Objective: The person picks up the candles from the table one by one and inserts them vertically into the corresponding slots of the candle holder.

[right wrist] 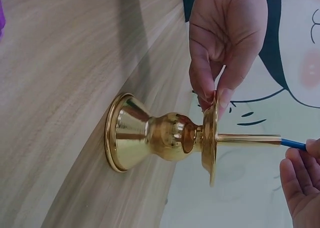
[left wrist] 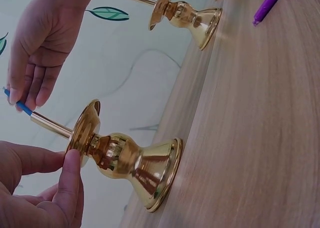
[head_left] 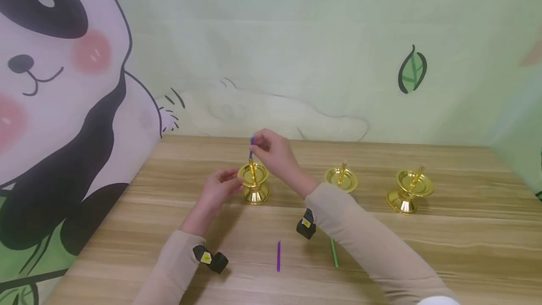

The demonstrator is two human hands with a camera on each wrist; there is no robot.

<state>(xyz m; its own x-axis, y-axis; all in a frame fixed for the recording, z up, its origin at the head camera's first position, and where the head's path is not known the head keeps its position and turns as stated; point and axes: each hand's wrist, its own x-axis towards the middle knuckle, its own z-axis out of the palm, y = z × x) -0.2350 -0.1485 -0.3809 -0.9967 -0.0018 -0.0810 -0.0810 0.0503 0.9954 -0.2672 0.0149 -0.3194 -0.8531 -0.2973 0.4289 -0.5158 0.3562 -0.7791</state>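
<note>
Atop the leftmost holder (head_left: 255, 189) on the tabletop (head_left: 110, 248), fingers of the right hand (head_left: 276, 153) pinch a blue candle (right wrist: 292, 144) at its tube (right wrist: 250, 139); the left hand (head_left: 216, 188) pinches the dish (right wrist: 211, 153). Sideways pressure could snap the candle or tip the holder.

Diffuse, even light fills the head view and seems to come from overhead. Contrast is low and colours look pale; a hazy cast lies over the wall (head_left: 262, 51), where one drawn outline nearly washes out. Soft-edged shadows spread on the desk (head_left: 237, 286) beside the left sleeve (head_left: 169, 258) and below the right sleeve (head_left: 360, 234). The held stand (head_left: 254, 182) catches small bright glints. Fine edges on the blue candle (head_left: 251, 148) look soft there. Both wrist views are dimmer and greyer; in the right one, a blurred shadow band crosses the desk.
</note>
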